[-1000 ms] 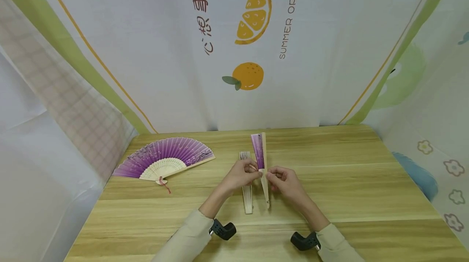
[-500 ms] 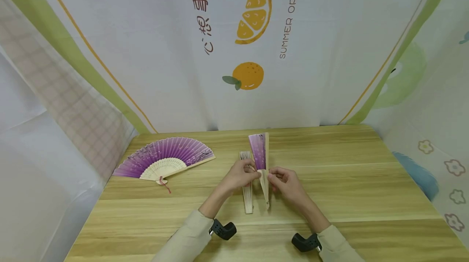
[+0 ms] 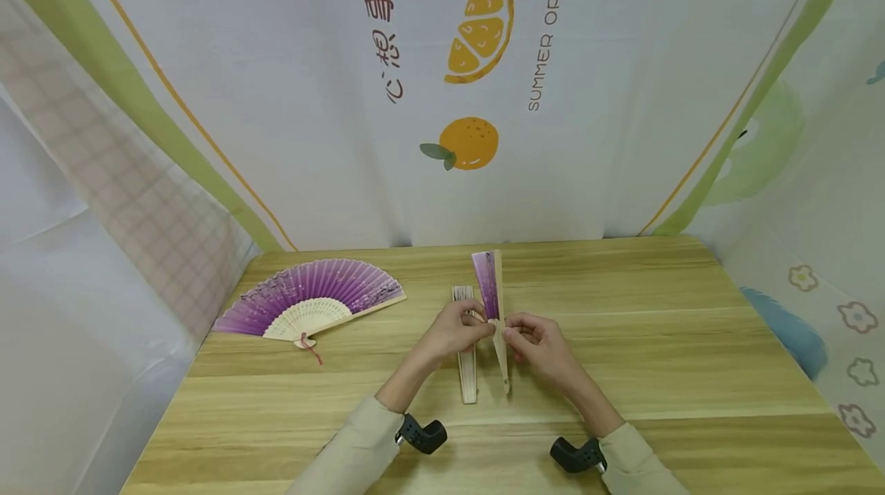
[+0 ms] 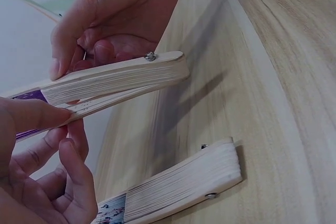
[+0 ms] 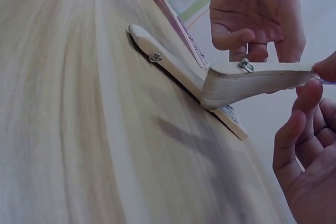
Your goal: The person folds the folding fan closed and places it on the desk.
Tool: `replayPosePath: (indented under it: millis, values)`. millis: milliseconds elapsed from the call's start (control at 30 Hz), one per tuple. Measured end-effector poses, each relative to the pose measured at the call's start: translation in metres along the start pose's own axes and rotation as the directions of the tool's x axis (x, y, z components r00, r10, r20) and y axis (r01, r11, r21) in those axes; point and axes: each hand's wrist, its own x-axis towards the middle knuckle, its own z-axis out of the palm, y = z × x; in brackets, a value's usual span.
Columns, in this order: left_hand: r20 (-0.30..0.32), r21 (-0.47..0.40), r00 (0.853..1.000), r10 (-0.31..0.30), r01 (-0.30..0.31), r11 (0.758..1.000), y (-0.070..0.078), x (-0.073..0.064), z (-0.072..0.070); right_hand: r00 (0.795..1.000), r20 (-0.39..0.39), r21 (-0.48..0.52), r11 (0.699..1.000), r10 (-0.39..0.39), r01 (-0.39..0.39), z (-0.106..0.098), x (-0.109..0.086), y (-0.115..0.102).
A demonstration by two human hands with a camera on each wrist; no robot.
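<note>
A partly spread purple folding fan (image 3: 487,284) is held just above the table between both hands, its pivot end toward the person. My left hand (image 3: 451,332) pinches one outer rib; in the left wrist view, its thumb lies along the pale slats (image 4: 115,80), which part in a narrow gap. On the other side, my right hand (image 3: 542,343) pinches the opposite outer rib, seen also in the right wrist view beside the fan's ribs (image 5: 257,82). Beneath the left hand, a second, folded fan (image 3: 468,380) lies on the table, partly covered by that hand.
A fully spread purple fan (image 3: 311,303) with a pink tassel (image 3: 314,353) lies at the table's left. The wooden table (image 3: 664,372) meets a white printed cloth (image 3: 588,172) at its far edge. Dark wrist cameras (image 3: 422,435) sit on both forearms.
The held fan spread a little wider half a second ago, and has narrowed again as its right outer rib moved back left. My left hand and the two fans on the table stay put.
</note>
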Motion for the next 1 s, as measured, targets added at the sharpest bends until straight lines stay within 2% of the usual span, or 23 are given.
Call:
replayPosePath:
  millis: [300,467,633,1000]
  values:
    - [0.016,0.002,1.0,0.011,-0.011,1.0,0.0004,-0.0011,-0.0009,1.0,-0.013,0.003,1.0,-0.024,0.024,0.0,0.0,0.0026]
    - [0.038,0.02,0.999,0.033,-0.034,0.999,-0.0001,-0.001,-0.0017,1.0,-0.015,0.01,1.0,0.012,-0.012,-0.0012,0.0012,0.0039]
    - [0.039,0.022,0.998,0.049,-0.05,0.998,0.0007,-0.002,-0.0028,0.998,0.018,0.009,0.998,0.063,-0.063,-0.0025,0.0026,0.002]
    - [0.028,0.031,0.998,0.054,-0.055,0.998,-0.0039,0.0025,-0.0029,0.999,0.008,0.018,0.999,0.044,-0.044,-0.0045,0.0041,-0.0001]
